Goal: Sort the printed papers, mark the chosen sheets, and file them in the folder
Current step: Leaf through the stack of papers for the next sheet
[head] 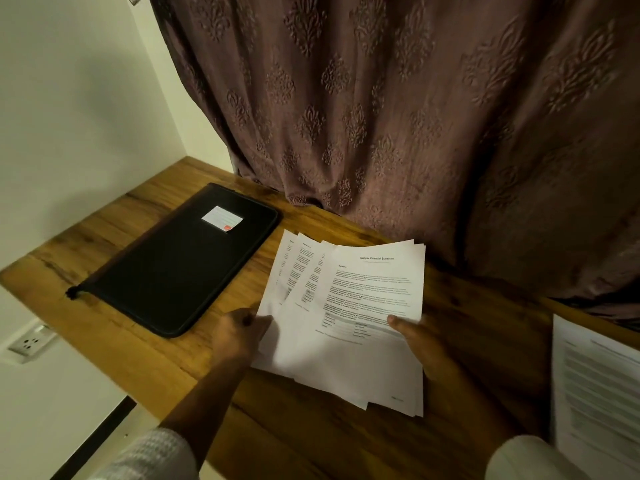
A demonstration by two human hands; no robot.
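Observation:
A fanned stack of printed papers (349, 306) is held just above the wooden table (145, 344); the top sheet is headed as a financial statement. My left hand (239, 336) pinches the stack's left edge with thumb on top. My right hand (420, 344) grips the right edge, thumb on the top sheet, fingers hidden underneath. A closed black zip folder (173, 268) with a white label lies flat to the left of the papers. No pen or marker is in view.
Another printed sheet (595, 386) lies at the table's right edge. A patterned brown curtain (398, 109) hangs behind the table. A white wall and a wall socket (29, 342) are at the left, below the table's edge.

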